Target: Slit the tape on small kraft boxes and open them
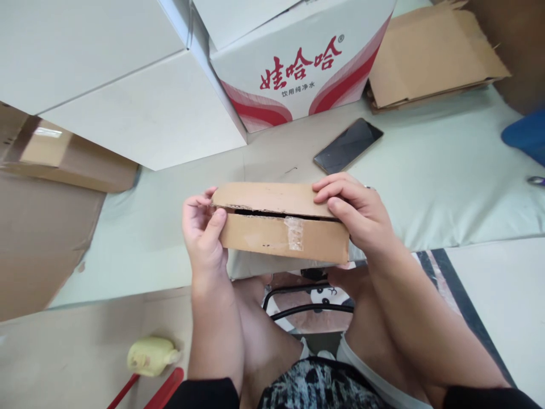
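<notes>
Between my two hands is a small brown cardboard box (255, 232), held at the front edge of the table. A dark gap runs along its upper edge, under a slightly raised flap (268, 195). Clear tape sticks to its front side. My left hand (206, 230) grips the left end, thumb on the front corner and fingers behind. My right hand (355, 210) is closed round the right end, with its fingers over the flap. What lies inside the box is hidden.
Behind the box, a smartphone (349, 145) lies on the pale green tablecloth (434, 170). White cartons (140, 113) and a white-and-red carton (293, 85) stand at the back. Flattened cardboard (434, 57) lies back right, near a blue object (525, 136). A yellow bottle (152, 355) is on the floor.
</notes>
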Demonstrator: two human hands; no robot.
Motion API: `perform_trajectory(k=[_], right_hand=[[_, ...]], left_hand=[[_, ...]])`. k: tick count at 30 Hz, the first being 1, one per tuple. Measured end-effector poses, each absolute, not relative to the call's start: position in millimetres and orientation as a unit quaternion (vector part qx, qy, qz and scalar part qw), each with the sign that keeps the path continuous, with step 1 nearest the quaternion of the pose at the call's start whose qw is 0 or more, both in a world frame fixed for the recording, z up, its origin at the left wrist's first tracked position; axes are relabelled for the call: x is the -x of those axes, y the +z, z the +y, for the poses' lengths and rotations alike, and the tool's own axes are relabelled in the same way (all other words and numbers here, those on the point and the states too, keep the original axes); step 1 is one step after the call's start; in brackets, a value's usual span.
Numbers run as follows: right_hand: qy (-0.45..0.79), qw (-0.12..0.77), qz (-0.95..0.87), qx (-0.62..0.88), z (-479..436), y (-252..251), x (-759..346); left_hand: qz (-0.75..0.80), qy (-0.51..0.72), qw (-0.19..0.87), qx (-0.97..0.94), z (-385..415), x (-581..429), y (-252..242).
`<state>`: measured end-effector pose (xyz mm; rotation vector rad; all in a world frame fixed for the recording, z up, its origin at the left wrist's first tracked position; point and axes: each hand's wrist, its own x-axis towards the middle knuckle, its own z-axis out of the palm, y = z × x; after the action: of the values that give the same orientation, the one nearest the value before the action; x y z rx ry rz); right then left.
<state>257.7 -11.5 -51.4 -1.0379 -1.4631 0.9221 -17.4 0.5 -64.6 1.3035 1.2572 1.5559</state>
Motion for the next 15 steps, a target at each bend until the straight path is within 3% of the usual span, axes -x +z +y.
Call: perform_trajectory(k=[15], right_hand=[[0.381,0.536,-0.615,0.436,-11.3,-52.0,-257.3]], left_hand=[[0.494,0.62,0.368,-0.486,0.8,14.1,-63.6]])
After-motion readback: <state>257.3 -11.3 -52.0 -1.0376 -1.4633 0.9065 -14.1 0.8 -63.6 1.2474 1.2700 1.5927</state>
